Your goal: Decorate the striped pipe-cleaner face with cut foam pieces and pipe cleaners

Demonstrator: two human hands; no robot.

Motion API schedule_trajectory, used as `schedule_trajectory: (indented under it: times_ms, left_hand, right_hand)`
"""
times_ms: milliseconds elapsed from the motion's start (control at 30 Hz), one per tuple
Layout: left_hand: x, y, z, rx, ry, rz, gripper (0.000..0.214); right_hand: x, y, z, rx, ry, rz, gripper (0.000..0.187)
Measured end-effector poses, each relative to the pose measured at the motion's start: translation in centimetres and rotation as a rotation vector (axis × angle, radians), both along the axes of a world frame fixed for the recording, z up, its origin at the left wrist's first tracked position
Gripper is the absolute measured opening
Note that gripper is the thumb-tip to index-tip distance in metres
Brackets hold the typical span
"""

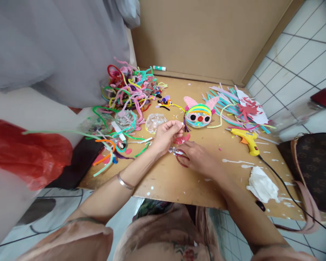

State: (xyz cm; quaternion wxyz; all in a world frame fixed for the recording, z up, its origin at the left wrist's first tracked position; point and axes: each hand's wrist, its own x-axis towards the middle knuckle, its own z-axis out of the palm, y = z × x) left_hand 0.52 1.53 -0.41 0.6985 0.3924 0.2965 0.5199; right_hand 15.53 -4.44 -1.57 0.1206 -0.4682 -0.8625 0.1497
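My left hand point(167, 136), with a bangle at the wrist, is raised over the table. Thumb and forefinger pinch a tiny white piece point(182, 124), too small to name. Just in front of me my right hand point(197, 154) has its fingers closed at the red handles of a pair of scissors point(182, 158), whose blades point left over white scraps. Between the hands lies a pink-red piece point(183, 139). Behind them stands a round craft face point(198, 117) with pink ears, black eyes, a red nose and bands of coloured pipe cleaner.
A tangled heap of pipe cleaners point(130, 87) lies back left, near a clear round shell point(155, 122). On the right are a yellow glue gun point(246, 139) with a trailing cord, crumpled tissue point(262, 185), a brown bag point(311, 170) and more pipe cleaners point(228, 99). A glue stick point(159, 68) lies far back.
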Motion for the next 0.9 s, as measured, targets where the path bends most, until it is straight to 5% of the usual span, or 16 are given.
schedule_trajectory:
  times_ms: [900]
  left_hand:
    - [0.1, 0.0, 0.0, -0.051, 0.005, 0.007, 0.029]
  right_hand:
    - [-0.4, 0.5, -0.8, 0.011, -0.023, -0.055, 0.023]
